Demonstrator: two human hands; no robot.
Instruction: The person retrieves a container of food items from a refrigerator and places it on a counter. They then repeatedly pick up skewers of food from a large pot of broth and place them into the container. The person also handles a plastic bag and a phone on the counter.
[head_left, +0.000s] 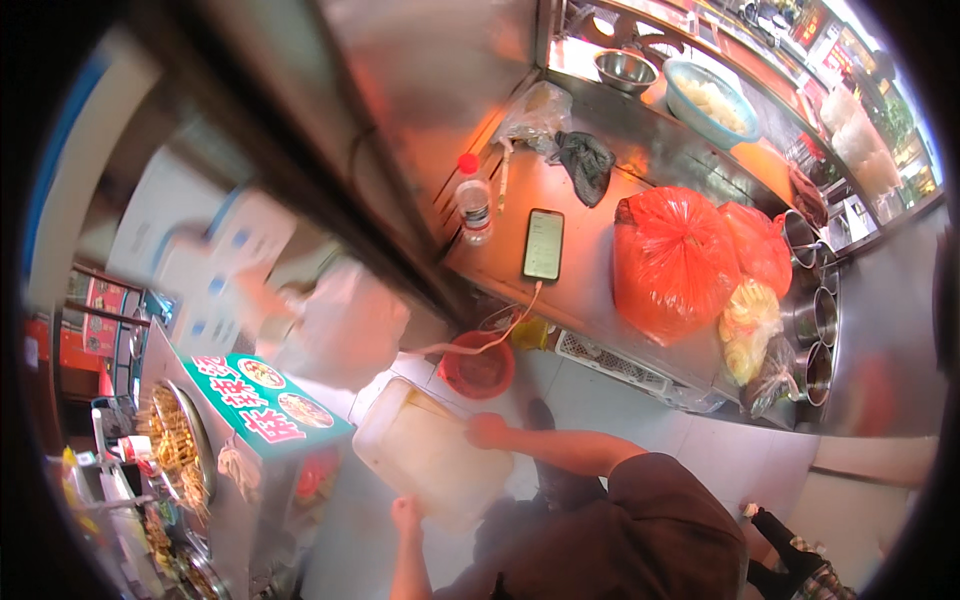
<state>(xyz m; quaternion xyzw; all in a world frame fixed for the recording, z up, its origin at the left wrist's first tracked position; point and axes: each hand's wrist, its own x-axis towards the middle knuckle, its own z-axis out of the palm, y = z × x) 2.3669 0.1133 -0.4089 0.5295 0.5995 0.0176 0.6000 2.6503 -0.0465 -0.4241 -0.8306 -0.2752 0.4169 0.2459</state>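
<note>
Between my hands is a pale, rectangular plastic tub (439, 457), tilted in front of my body above the tiled floor. My right hand (489, 431) grips its right edge, and my left hand (407, 511) holds its lower left edge. What lies inside the tub is too blurred to tell. Beyond it, a red plastic basin (477, 365) stands on the floor beside the metal counter.
The metal counter (577, 292) bears a phone (544, 245) on a cable, a water bottle (474, 202) and red plastic bags (675, 262). A green-fronted stall (262, 397) with a tray of skewers (176, 442) stands left. Another person (795, 559) is at lower right.
</note>
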